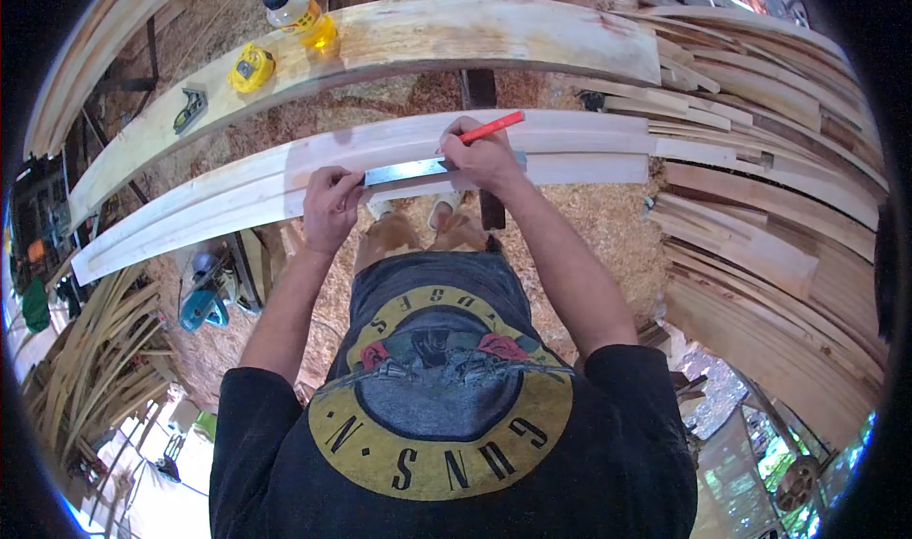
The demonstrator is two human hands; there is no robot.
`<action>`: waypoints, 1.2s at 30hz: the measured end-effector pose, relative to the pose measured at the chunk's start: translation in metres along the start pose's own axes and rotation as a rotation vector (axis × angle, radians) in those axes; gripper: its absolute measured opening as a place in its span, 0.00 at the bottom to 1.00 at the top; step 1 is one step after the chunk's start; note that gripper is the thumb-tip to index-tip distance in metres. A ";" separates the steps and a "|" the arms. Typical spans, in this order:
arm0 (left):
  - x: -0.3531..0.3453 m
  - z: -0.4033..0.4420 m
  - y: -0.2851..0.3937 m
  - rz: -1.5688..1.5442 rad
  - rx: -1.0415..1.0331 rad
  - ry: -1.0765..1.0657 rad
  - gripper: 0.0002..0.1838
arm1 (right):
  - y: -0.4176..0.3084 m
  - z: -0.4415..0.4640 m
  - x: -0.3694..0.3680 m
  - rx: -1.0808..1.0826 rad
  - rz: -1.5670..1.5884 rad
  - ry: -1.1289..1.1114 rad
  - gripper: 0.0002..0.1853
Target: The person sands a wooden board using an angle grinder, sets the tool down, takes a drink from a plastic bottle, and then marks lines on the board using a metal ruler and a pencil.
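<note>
A flat metal ruler (pixel 404 171) lies across a pair of pale wooden boards (pixel 579 135) in front of my body. My left hand (pixel 331 211) is closed on the ruler's left end, fingers pinched together over the board. Above the ruler's right part, my right hand (pixel 486 161) grips a red carpenter's pencil (pixel 496 126). The pencil's tip points left and down toward the wood, partly hidden by my fingers. My right hand's lower side rests against the ruler, whose far end shows just past the wrist.
Behind lies a thick plank (pixel 513 31) bearing a yellow tape measure (pixel 251 68), a bottle of yellow liquid (pixel 309 21) and a small dark tool (pixel 190 109). Stacked boards (pixel 760 254) fill the right side. A teal power tool (pixel 202 308) sits lower left, above sawdust-covered ground.
</note>
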State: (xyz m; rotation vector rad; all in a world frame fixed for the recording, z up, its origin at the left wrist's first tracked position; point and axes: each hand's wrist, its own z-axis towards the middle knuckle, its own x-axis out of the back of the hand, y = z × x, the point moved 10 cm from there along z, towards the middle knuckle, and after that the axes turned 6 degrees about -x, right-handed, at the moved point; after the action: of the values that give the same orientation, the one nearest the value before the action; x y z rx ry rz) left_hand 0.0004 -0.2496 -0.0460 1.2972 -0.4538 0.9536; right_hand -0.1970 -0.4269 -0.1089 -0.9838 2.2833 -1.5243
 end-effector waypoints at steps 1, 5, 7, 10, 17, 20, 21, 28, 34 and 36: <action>0.000 0.000 0.001 0.006 -0.011 -0.001 0.14 | -0.003 0.000 -0.001 0.028 -0.041 0.000 0.11; 0.001 0.000 0.001 0.008 -0.024 -0.006 0.14 | -0.008 0.001 -0.005 0.095 -0.173 0.000 0.11; 0.001 0.000 0.001 0.002 -0.015 -0.008 0.14 | -0.011 -0.001 -0.006 0.133 -0.229 0.002 0.11; 0.002 0.000 0.003 0.010 -0.006 -0.013 0.14 | -0.014 -0.002 -0.007 0.136 -0.239 -0.001 0.10; 0.001 0.000 0.003 0.009 -0.004 -0.007 0.13 | -0.018 -0.005 -0.008 0.117 -0.248 0.004 0.11; 0.001 0.000 0.002 0.005 -0.006 -0.010 0.13 | -0.017 -0.005 -0.008 0.111 -0.258 0.008 0.11; 0.002 0.001 0.002 0.011 -0.015 -0.013 0.13 | -0.016 -0.004 -0.008 0.111 -0.253 0.002 0.11; 0.004 0.003 0.005 -0.016 -0.011 0.015 0.13 | -0.013 -0.004 -0.010 0.092 -0.243 -0.017 0.12; 0.002 0.002 0.003 -0.008 -0.008 0.003 0.13 | -0.011 -0.003 -0.009 0.096 -0.261 -0.013 0.13; 0.002 0.002 0.002 -0.007 -0.003 0.001 0.12 | -0.013 -0.003 -0.009 0.100 -0.256 -0.005 0.13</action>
State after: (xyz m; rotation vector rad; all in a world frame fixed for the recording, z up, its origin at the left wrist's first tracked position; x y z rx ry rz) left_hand 0.0001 -0.2507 -0.0430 1.2951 -0.4495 0.9467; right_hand -0.1868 -0.4218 -0.0979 -1.2893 2.1194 -1.7113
